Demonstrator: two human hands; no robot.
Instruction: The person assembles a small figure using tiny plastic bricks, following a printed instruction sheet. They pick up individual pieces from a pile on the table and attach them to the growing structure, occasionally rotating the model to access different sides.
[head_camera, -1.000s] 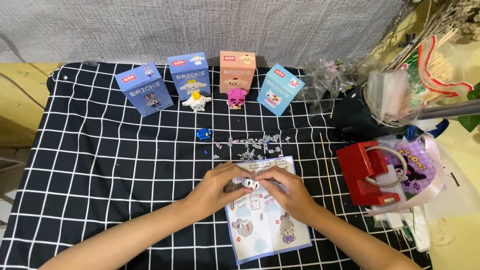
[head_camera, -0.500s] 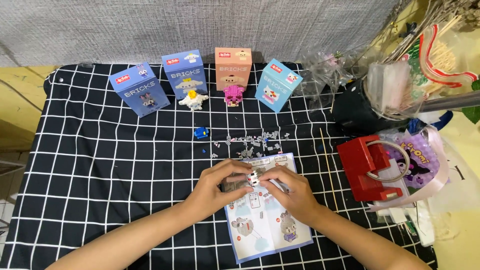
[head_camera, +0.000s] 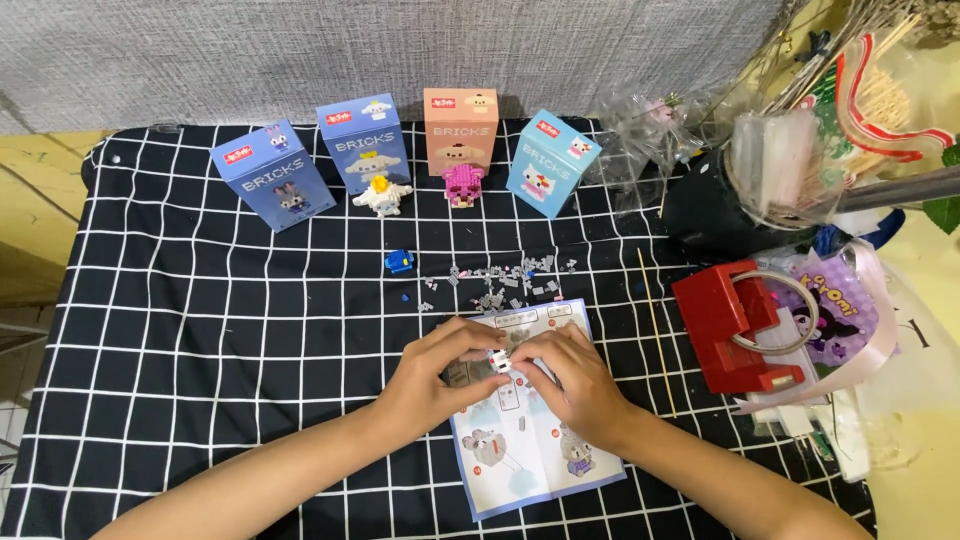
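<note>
Pretty bright, even light from overhead, so shadows stay soft and short under the hands (head_camera: 510, 375). Some glare on the clear plastic wrap (head_camera: 790, 150) at right. Focus is sharp throughout.

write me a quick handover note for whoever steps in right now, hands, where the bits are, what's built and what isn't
Left hand and right hand: both pinch one small white brick piece between their fingertips, held just above the instruction sheet.
Loose grey bricks are scattered on the checked cloth behind the sheet, with a small blue piece to their left.
Done: a white figure and a pink figure stand in front of the row of four boxes.
Left: the piece in hand is only a few bricks; most of the grey pile is unused.
</note>
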